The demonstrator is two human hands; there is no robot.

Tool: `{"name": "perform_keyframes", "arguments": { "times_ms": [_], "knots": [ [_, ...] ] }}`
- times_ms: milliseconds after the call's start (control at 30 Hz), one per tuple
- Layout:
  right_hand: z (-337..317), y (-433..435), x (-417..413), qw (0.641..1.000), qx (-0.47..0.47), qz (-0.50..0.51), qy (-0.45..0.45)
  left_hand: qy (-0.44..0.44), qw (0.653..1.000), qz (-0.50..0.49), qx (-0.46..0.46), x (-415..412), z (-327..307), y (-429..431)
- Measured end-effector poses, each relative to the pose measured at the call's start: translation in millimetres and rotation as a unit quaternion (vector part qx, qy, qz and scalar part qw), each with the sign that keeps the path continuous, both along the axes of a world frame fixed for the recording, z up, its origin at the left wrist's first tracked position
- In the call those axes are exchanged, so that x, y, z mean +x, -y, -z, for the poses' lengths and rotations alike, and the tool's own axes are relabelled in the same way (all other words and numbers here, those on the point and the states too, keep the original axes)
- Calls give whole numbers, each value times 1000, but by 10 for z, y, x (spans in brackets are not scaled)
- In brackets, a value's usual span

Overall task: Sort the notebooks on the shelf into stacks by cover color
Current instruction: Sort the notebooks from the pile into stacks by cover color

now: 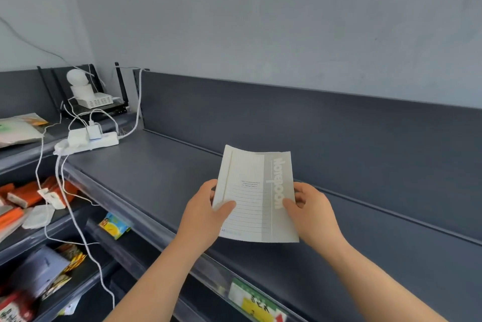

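Two bare forearms reach in from 6 o'clock. The left hand (200, 217) pinches the left edge of a cream-white notebook (250, 199), thumb on the cover and fingers curled behind it. The right hand (313, 217) pinches the right edge the same way, thumb beside the printed title. The notebook is held tilted in the air at the middle of the view, above the dark grey top shelf (156, 170), its top edge slightly bowed. At 10 o'clock a white power strip (104, 140) with plugged cables lies on the shelf's far left end, with a white device (94, 100) behind it. Orange packets (28, 194) lie on lower shelves at 9 o'clock.
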State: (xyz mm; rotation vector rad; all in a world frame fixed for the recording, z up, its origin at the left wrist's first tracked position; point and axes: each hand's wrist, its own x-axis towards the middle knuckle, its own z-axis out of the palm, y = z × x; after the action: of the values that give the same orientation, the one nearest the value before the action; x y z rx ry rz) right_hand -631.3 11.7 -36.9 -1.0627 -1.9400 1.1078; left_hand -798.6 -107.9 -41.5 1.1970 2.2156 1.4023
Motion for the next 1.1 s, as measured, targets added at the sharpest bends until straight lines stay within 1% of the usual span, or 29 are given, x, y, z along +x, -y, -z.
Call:
{"name": "perform_keyframes", "arguments": {
  "times_ms": [233, 533, 800, 967, 1100],
  "knots": [
    [104, -52, -845, 999, -30, -3, 22, 12, 999, 28, -11, -932, 169, -94],
    [237, 184, -1975, 995, -65, 71, 22, -11, 994, 99, -47, -2248, 230, -160],
    [386, 376, -2832, 991, -53, 100, 71, -67, 986, 120, -95, -3131, 324, -147],
    [393, 378, -3192, 989, -36, 101, 104, -127, 977, 103, -137, -3485, 351, -172],
    [376, 385, -3367, 983, -16, 103, 150, -151, 971, 93, -159, -3630, 332, -205]
  ]
}}
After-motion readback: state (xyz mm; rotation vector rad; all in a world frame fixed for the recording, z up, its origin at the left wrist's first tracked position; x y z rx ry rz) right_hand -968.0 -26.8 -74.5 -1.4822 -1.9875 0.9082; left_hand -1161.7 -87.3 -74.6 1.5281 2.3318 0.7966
